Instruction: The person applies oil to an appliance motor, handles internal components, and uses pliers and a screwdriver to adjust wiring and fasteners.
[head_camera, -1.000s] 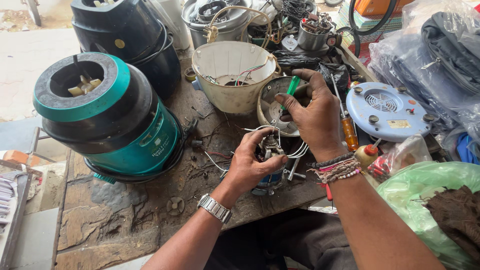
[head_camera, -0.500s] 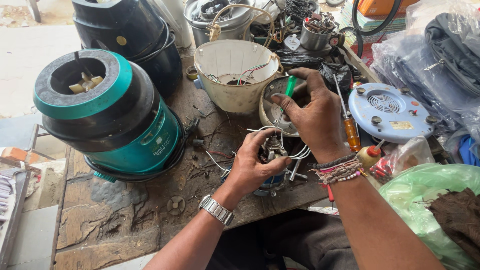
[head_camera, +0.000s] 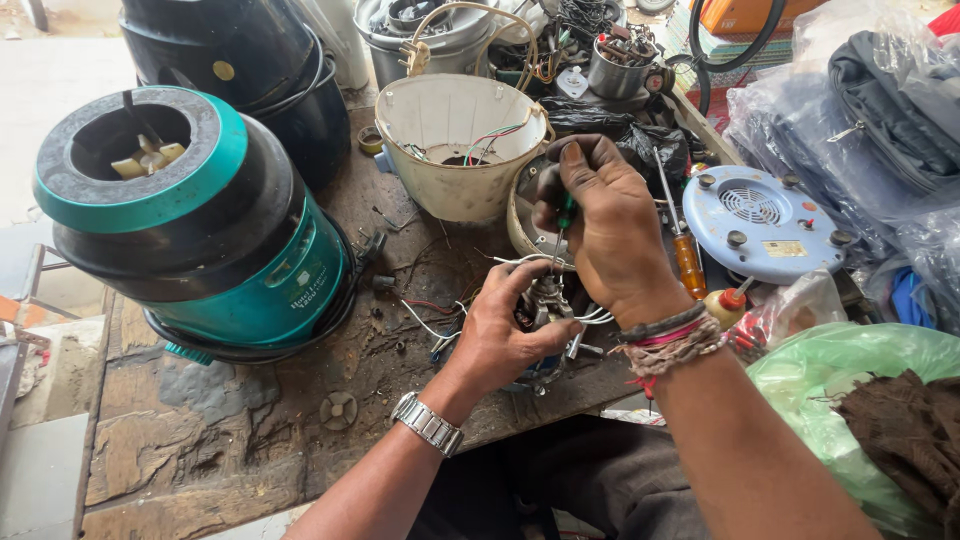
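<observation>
Just below the middle of the frame, the person's left hand (head_camera: 505, 335) is clamped around a small motor assembly (head_camera: 545, 300) with white wires (head_camera: 595, 318) spilling from it, holding it steady at the near edge of the worn wooden counter (head_camera: 250, 420). Directly above it, the right hand (head_camera: 610, 225) is closed on a green-handled screwdriver (head_camera: 565, 212), its shaft pointing down into the top of the assembly.

The step in hand looks like driving or loosening a fastener on the motor; the tip itself is hidden among the windings, so whether it is seated in a screw cannot be told. The next move would seem to call for the left hand to hold the part square while the right turns the tool without slipping onto the thin wires.

Counted: two hands at work, one green screwdriver in use, and one orange-handled screwdriver (head_camera: 688, 262) lying just right of the right hand. One teal and black appliance body (head_camera: 200, 240) stands at left, and two dark housings (head_camera: 250, 60) are stacked at upper left. One cream plastic shell (head_camera: 455, 160) sits above centre, one pale blue round base (head_camera: 765, 222) at right, and one green plastic bag (head_camera: 850, 370) at lower right.
</observation>
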